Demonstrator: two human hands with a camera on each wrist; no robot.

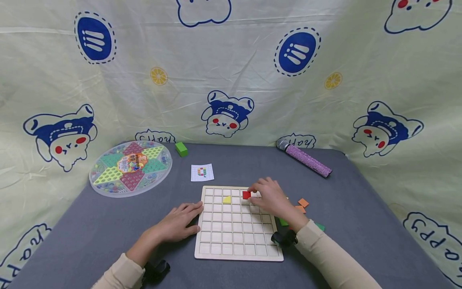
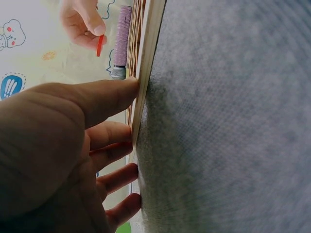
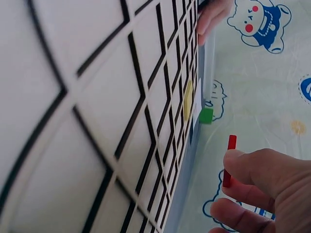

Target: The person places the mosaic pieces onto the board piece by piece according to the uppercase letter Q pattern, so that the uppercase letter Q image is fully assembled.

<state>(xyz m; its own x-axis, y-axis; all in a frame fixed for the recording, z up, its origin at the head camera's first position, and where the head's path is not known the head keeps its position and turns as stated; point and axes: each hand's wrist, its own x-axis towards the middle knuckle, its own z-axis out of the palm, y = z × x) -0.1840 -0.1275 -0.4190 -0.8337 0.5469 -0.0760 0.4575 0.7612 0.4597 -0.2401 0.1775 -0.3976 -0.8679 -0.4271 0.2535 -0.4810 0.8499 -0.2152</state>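
Pinching the square red tile (image 1: 246,195), your right hand (image 1: 272,198) holds it above the grid board's (image 1: 238,258) far side, faces roughly parallel to the board. Your left hand (image 1: 180,221), fingers extended, touches the board's left edge. One far-side board cell holds a yellow tile (image 1: 226,199).

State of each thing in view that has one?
Board: flat, mostly bare
Red tile: held off the board
Yellow tile: on the board
Left hand: touching board edge
Right hand: pinching red tile
Card: face up
Microphone: lying down
Orange tiles: loose
Green block: unheld
Patterned disc: unheld
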